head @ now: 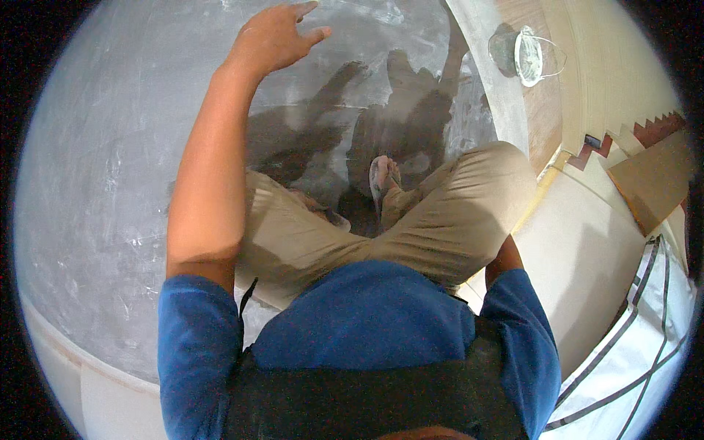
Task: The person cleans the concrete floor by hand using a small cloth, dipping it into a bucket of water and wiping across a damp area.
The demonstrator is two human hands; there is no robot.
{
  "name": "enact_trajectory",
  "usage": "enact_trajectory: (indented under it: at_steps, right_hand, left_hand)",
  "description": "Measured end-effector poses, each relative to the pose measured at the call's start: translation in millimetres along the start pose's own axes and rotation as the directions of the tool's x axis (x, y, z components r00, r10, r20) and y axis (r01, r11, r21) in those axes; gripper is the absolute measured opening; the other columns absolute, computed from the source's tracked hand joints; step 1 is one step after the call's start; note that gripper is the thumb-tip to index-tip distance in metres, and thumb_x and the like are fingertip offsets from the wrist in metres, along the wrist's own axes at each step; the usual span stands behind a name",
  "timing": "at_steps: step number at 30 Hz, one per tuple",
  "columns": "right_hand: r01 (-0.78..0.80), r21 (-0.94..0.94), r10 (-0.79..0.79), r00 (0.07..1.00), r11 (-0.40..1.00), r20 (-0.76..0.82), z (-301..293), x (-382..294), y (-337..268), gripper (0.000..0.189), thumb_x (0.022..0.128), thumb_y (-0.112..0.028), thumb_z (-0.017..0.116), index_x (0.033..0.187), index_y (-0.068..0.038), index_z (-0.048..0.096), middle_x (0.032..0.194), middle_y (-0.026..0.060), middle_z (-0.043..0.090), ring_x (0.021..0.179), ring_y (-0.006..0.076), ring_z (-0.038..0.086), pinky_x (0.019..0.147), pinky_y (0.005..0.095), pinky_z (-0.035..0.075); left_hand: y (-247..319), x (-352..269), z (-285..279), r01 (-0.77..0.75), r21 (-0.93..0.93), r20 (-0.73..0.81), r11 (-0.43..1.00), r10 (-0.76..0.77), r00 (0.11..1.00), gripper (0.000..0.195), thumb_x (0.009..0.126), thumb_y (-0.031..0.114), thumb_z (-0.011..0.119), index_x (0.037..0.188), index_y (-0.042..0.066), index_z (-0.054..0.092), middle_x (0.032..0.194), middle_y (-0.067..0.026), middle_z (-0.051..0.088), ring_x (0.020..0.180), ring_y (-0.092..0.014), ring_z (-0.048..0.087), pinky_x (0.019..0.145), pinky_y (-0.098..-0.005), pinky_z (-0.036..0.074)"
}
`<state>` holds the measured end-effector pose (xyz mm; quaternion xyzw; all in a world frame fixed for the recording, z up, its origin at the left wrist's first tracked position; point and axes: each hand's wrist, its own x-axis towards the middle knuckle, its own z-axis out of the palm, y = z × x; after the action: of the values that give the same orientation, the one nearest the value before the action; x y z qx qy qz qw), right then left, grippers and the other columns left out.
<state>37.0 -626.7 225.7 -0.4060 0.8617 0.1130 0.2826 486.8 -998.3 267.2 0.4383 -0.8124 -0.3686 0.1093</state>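
My left hand (pixel 274 39) reaches out over a smooth grey floor (pixel 110 137) at the top of the view. Its thumb and forefinger are spread, and I see nothing held in it; the other fingers are partly hidden. The hand's shadow falls on the floor to its right, apart from it. My right hand is out of view; only part of that arm shows beside my bent right knee. White smears and dull streaks mark the grey surface. Between my knees, a foot in a sandal (pixel 379 175) rests on a darker patch of floor.
A white-smeared bucket (pixel 529 58) with a wire handle stands at the upper right, past a pale strip (pixel 498 82). Farther right are a brown board (pixel 654 181) and a small dark object (pixel 592 141). A white sheet with black bands (pixel 632 352) lies lower right.
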Motion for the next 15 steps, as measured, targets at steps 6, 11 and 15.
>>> enact_trajectory:
  at_steps: [6,11,15]
  right_hand:
    - [-0.077,0.141,0.092,0.991,0.987,-0.101,-36,-23,7,0.026,0.085,-0.018,0.064,0.107,-0.01,0.074,0.1,0.021,0.072,0.098,0.0421,0.067,0.086,0.0479,0.052]
    - [-0.017,0.319,0.067,0.987,0.948,-0.149,-41,23,7,0.026,0.085,-0.017,0.064,0.108,-0.01,0.074,0.101,0.0207,0.072,0.099,0.042,0.067,0.087,0.0477,0.051]
    - [0.13,0.494,-0.05,0.984,0.86,-0.171,-45,69,-6,0.027,0.084,-0.016,0.064,0.108,-0.01,0.074,0.102,0.0205,0.072,0.1,0.042,0.067,0.088,0.0476,0.051]
  left_hand:
    - [-27,28,14,0.017,0.094,0.017,0.995,-0.019,1.0,0.063,0.088,0.045,0.067,0.137,0.007,0.058,0.121,-0.0252,0.067,0.114,-0.041,0.063,0.099,-0.0473,0.05]
    - [-55,25,22,0.041,0.109,0.041,0.993,-0.046,0.998,0.069,0.086,0.05,0.068,0.142,0.01,0.055,0.129,-0.0254,0.063,0.124,-0.04,0.057,0.107,-0.045,0.044]
    - [-82,12,19,0.082,0.198,0.038,0.977,-0.091,0.995,0.059,0.091,0.049,0.066,0.135,0.01,0.062,0.117,-0.022,0.07,0.109,-0.039,0.067,0.093,-0.0492,0.053]
